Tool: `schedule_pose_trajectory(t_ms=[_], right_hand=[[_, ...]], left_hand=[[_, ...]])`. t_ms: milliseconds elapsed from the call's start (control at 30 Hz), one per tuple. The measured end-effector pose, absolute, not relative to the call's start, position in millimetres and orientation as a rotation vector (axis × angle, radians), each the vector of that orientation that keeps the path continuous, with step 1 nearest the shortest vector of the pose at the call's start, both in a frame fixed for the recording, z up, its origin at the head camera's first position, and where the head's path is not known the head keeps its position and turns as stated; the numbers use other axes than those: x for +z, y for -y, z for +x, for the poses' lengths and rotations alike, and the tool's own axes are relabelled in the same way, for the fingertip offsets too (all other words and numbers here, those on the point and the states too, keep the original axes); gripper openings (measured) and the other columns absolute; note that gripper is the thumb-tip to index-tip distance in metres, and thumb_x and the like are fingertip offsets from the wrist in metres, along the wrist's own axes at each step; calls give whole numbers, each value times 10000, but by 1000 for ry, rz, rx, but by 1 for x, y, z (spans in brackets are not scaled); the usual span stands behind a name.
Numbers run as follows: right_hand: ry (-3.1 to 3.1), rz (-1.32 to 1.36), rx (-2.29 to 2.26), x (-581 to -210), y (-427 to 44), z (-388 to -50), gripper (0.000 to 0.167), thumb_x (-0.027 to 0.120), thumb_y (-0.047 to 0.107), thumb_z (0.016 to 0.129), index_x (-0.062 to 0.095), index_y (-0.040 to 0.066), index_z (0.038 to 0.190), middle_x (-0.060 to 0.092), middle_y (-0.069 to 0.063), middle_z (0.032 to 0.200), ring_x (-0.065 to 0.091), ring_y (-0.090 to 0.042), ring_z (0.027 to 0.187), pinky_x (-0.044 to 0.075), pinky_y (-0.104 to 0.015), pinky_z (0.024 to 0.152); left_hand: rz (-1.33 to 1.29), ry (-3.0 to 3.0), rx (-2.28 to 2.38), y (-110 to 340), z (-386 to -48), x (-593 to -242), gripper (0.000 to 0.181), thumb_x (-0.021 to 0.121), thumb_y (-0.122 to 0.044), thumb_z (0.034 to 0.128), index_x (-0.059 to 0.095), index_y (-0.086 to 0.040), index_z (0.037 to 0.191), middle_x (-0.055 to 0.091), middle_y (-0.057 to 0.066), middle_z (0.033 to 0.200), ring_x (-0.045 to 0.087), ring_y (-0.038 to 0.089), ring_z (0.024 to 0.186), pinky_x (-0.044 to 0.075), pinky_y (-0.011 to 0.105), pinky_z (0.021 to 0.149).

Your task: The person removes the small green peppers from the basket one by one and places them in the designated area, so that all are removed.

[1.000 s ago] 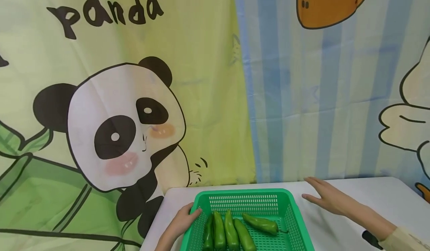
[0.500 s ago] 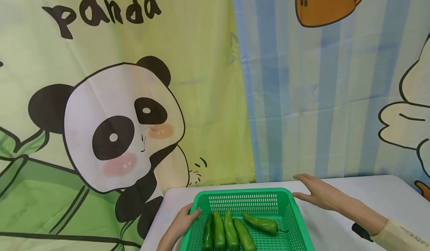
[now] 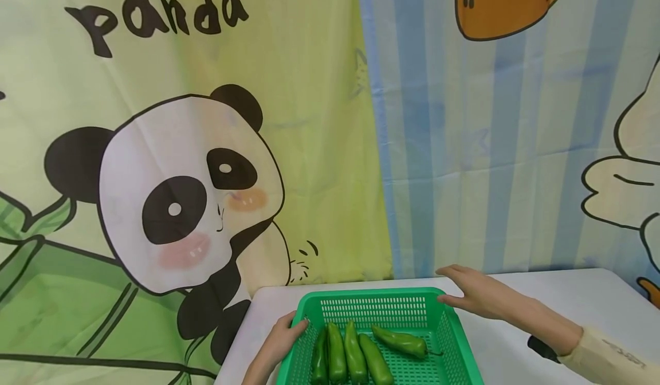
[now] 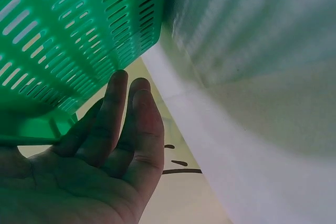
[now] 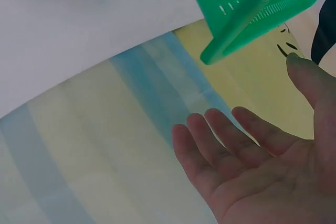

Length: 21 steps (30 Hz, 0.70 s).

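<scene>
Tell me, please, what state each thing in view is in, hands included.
Green basket: upright, open at the top, holding five peppers.
Four green peppers: whole, lying side by side on the basket's left.
Fifth green pepper: whole, lying at an angle to them, stem attached.
Left hand: gripping the basket's left rim.
Right hand: open, holding nothing, near the far right corner.
Printed backdrop: hanging, slightly creased.
</scene>
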State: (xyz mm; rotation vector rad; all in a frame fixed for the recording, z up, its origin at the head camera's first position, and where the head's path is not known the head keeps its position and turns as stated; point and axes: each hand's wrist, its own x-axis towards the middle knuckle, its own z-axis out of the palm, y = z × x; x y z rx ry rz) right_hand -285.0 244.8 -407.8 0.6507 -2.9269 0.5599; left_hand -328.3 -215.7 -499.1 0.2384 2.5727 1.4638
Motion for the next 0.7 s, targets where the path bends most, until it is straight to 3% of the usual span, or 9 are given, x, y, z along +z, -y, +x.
schedule_pose_trajectory(t_ms=[367, 700], right_hand=[[2949, 755, 522, -394, -224, -285, 660, 677, 541, 906, 582, 69, 1358, 601, -154, 1349, 635, -343, 1152, 552, -482, 878], [2963, 840, 473, -390, -203, -288, 532, 712, 463, 909, 623, 110, 1298, 648, -94, 1291, 654, -299, 1106, 563, -426, 826]], left_hand=[[264, -2557, 1501, 216, -326, -499, 455, 550, -280, 1001, 581, 66, 1294, 682, 85, 934, 675, 157, 729, 592, 339, 625], [253, -2535, 1508, 217, -327, -500, 485, 541, -282, 1006, 552, 74, 1335, 686, 91, 962, 679, 157, 748, 595, 349, 639]])
